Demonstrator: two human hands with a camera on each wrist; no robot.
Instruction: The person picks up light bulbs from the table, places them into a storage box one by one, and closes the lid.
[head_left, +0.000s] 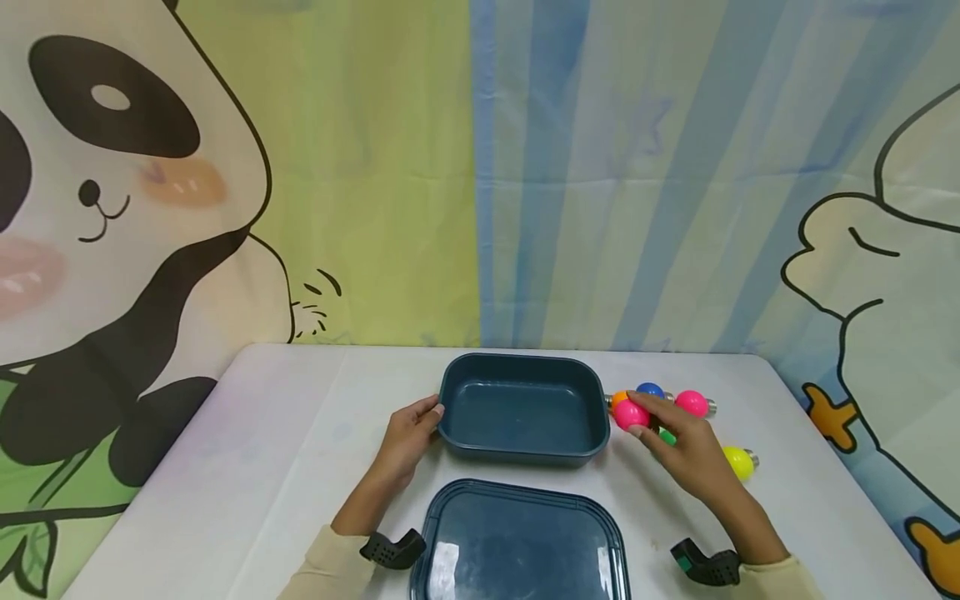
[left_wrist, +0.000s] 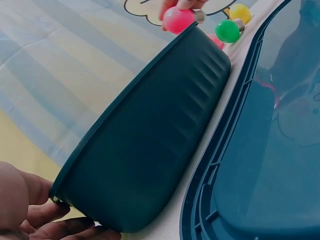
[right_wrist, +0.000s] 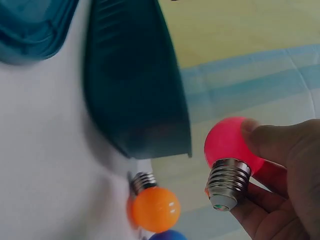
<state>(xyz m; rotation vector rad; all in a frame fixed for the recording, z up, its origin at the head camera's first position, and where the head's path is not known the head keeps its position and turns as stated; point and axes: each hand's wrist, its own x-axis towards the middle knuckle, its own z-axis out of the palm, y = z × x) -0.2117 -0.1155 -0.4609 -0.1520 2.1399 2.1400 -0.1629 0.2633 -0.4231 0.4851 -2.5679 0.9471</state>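
Observation:
A dark teal plastic box [head_left: 525,457] stands without a cover on the table, its inside bare. My left hand [head_left: 408,440] grips its left end, thumb at the rim and fingers beneath, as the left wrist view shows. Between thumb and fingers my right hand [head_left: 686,446] holds a pink light bulb [right_wrist: 231,142] with a silver screw base, raised just off the box's right end. Near that end lie an orange bulb [right_wrist: 156,210], a blue bulb [head_left: 650,389], a green bulb [left_wrist: 228,31], another pink bulb [head_left: 692,403] and a yellow bulb [head_left: 738,462].
The matching teal lid [head_left: 525,542] lies flat on the white table [head_left: 300,467], in front of the box. A printed curtain [head_left: 390,167] with a panda hangs behind the table's far edge. Black wrist straps [head_left: 393,550] sit on both forearms.

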